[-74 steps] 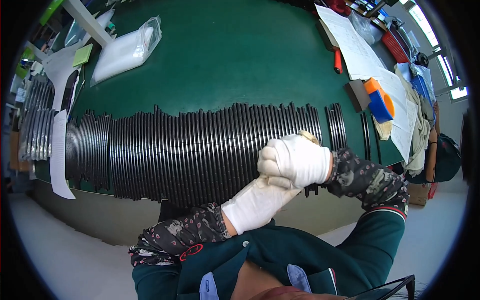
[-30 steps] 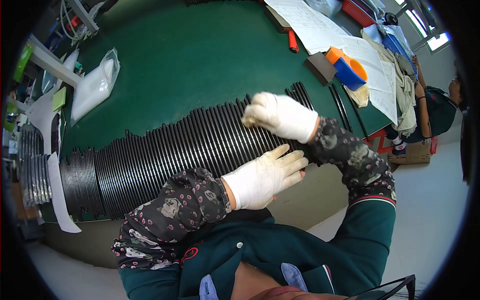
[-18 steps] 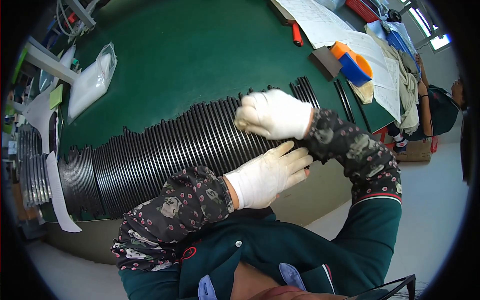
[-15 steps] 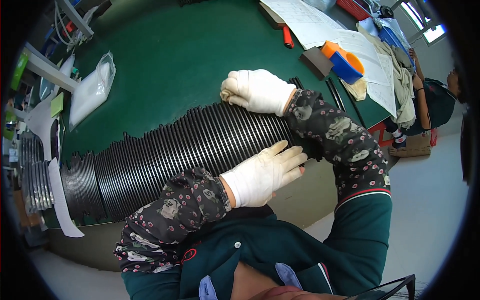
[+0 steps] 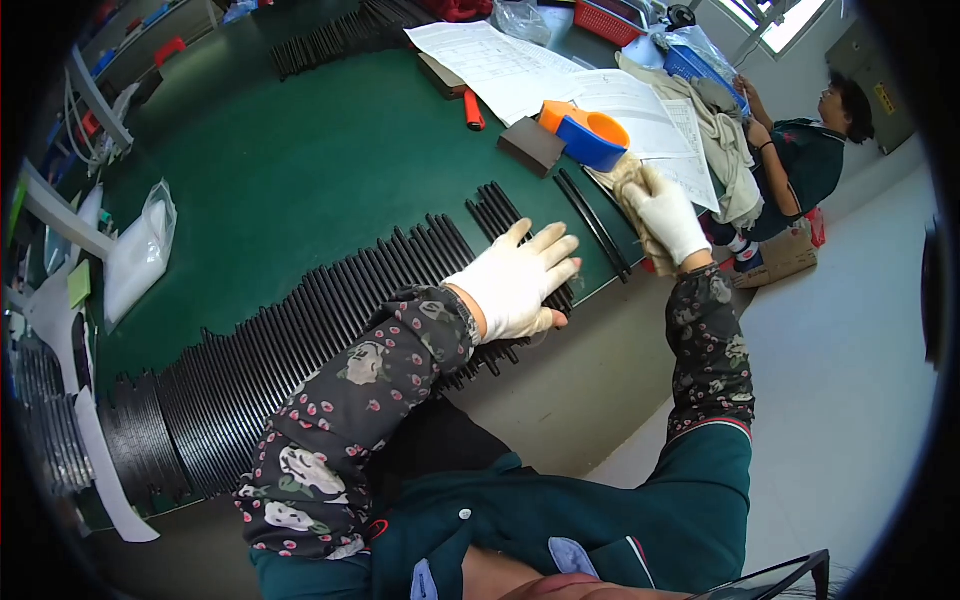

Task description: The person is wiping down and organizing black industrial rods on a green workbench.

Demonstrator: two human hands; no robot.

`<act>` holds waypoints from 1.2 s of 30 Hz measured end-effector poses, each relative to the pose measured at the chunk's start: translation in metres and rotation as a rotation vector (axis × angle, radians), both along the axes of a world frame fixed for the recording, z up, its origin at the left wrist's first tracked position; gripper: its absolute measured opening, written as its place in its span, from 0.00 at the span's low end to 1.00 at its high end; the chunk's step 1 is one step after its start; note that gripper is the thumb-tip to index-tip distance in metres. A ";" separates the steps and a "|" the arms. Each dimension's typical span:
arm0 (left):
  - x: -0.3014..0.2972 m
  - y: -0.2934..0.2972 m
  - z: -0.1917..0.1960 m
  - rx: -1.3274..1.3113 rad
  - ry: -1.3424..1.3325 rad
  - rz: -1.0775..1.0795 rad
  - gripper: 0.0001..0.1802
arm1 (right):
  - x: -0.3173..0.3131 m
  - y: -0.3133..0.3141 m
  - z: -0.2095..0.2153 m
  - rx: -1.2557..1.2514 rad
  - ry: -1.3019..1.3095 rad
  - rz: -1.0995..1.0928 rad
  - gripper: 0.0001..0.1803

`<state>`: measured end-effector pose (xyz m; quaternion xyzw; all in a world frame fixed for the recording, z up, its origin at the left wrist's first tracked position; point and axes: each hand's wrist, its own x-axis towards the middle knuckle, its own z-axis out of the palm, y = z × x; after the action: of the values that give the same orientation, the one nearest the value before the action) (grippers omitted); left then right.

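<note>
A long row of thin black strips lies side by side across the green table. My left hand, in a white glove, rests flat with fingers spread on the right end of that row. My right hand, also gloved, is out at the table's right edge, closed on a beige cloth beside the orange and blue tape dispenser. Two loose black strips lie between my hands.
White paper sheets and a dark block sit at the back right, with a red marker. A clear plastic bag lies at the left. Another person sits beyond the table's right corner. More black strips lie at the far edge.
My right hand left the strip row and moved right to the cloth by the tape dispenser. My left hand slid up onto the right end of the row.
</note>
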<state>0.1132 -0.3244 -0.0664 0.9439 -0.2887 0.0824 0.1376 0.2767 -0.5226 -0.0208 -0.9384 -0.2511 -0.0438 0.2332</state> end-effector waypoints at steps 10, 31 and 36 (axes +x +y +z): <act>-0.034 0.013 -0.012 -0.004 0.009 0.034 0.45 | -0.040 0.026 -0.013 -0.312 0.097 0.113 0.18; -0.034 0.011 -0.007 0.017 0.043 0.013 0.44 | -0.049 0.048 -0.002 -0.229 0.412 0.357 0.19; -0.010 -0.008 -0.005 -0.106 -0.080 -0.034 0.41 | -0.022 0.044 -0.005 0.270 0.183 0.368 0.17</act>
<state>0.1029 -0.3327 -0.0711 0.9262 -0.3053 0.1327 0.1771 0.2543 -0.4790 -0.0258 -0.8373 -0.3873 0.0515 0.3825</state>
